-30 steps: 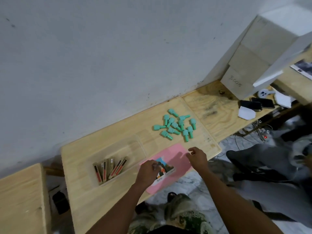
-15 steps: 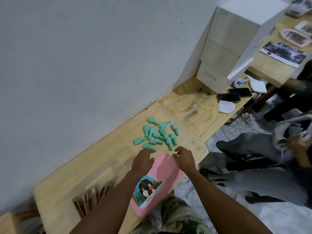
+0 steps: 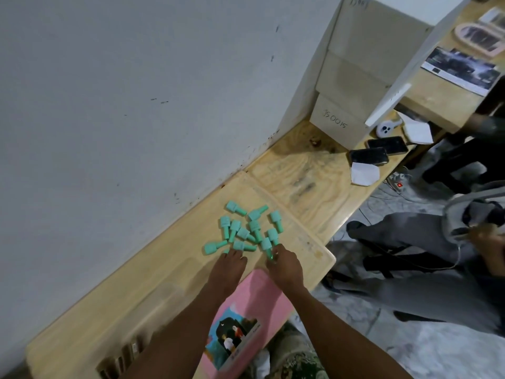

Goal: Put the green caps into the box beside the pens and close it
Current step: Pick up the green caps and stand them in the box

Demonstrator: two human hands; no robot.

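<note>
Several green caps [image 3: 247, 231] lie in a loose pile on the wooden bench [image 3: 175, 269], close to the wall. My right hand [image 3: 285, 269] is at the pile's near right edge, its fingers pinched on one green cap [image 3: 269, 254]. My left hand [image 3: 228, 269] reaches to the near left edge and its fingertips cover most of another cap [image 3: 226, 251]; a grip does not show. Behind my hands lies the pink box lid [image 3: 257, 294] with a picture label. The pens [image 3: 120, 361] lie at the lower left, partly hidden by my left forearm.
White cartons [image 3: 347, 86] are stacked at the far end of the bench, with two black phones [image 3: 369, 157] and folded paper [image 3: 364, 173] beside them. Another person sits to the right, a hand [image 3: 489, 242] on grey cloth. The bench edge runs just right of my right hand.
Both hands have moved forward from the pink lid to the near edge of the cap pile. My right fingers have closed on a cap. The view has swung closer and to the right.
</note>
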